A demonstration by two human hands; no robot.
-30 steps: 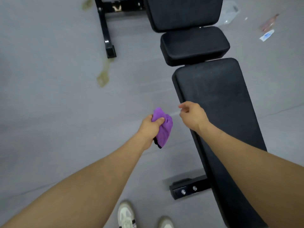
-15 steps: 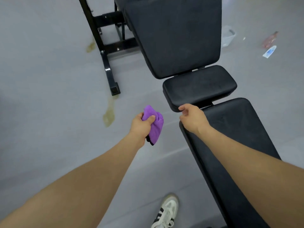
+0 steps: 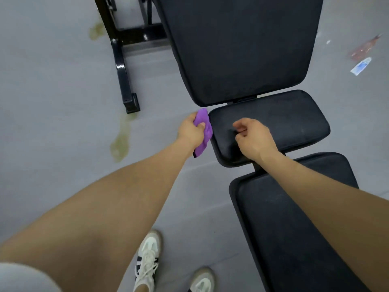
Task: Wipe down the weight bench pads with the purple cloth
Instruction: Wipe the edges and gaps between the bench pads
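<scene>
We see a purple cloth [image 3: 203,131] with a dark edge at its lower corner; the three bench pads [image 3: 273,121] are black; the frame [image 3: 123,66] is glossy black; the floor [image 3: 52,102] is grey with yellowish stains; the shoes [image 3: 148,260] are white with black stripes.

Bench pads [image 3: 273,127]: matt black padded vinyl, dusty. Frame [image 3: 122,66]: glossy black metal. Purple cloth [image 3: 203,127]: soft, fuzzy. Floor [image 3: 52,91]: matt grey, stained.
</scene>
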